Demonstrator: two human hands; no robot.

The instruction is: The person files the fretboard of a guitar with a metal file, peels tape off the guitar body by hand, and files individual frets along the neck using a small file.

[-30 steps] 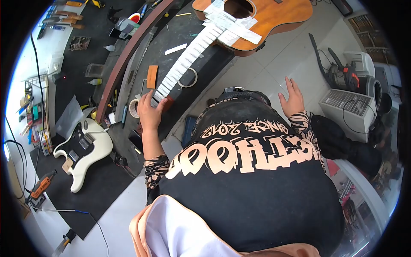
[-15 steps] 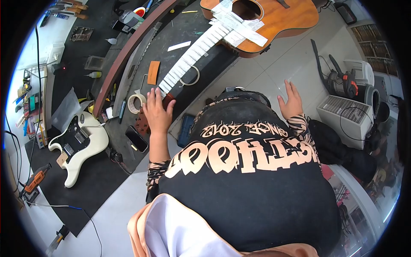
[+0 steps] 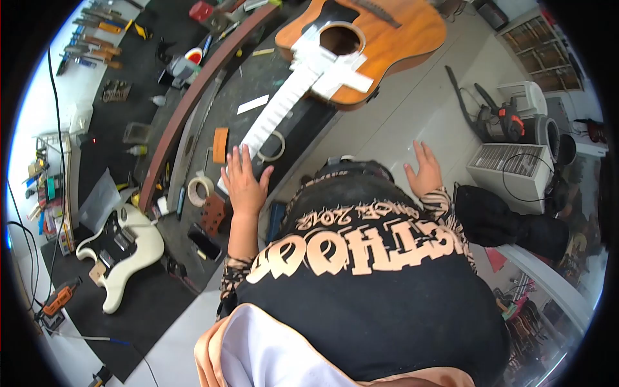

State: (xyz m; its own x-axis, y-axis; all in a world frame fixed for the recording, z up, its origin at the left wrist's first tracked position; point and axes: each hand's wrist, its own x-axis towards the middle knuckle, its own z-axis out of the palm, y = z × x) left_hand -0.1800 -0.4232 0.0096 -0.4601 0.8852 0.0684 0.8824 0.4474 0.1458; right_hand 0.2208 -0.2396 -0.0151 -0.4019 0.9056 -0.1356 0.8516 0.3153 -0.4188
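Note:
My left hand point(image 3: 245, 184) lies over the headstock end of an acoustic guitar's neck, fingers spread, gripping nothing. White strips of tape cover the fretboard point(image 3: 282, 103), and more tape runs beside the sound hole of the orange-brown body point(image 3: 400, 39). Part of the reddish-brown headstock point(image 3: 213, 216) shows left of that hand; the hand hides the nut area. My right hand point(image 3: 425, 173) is raised at the right over the floor, away from the guitar, with its fingers apart and nothing in it. Whether my left fingertips press on the neck, I cannot tell.
Around the neck on the dark bench point(image 3: 245, 77) are a tape roll point(image 3: 200, 188), a tape ring point(image 3: 271, 146), an orange block point(image 3: 220, 145) and a phone point(image 3: 204, 241). A white electric guitar body point(image 3: 145, 242) lies at left. A white slatted box point(image 3: 509, 169) stands at right.
The view has shifted, so the guitar and both hands appear lower and the guitar farther left. My left hand's fingers have straightened and point up along the neck. My right hand stays open.

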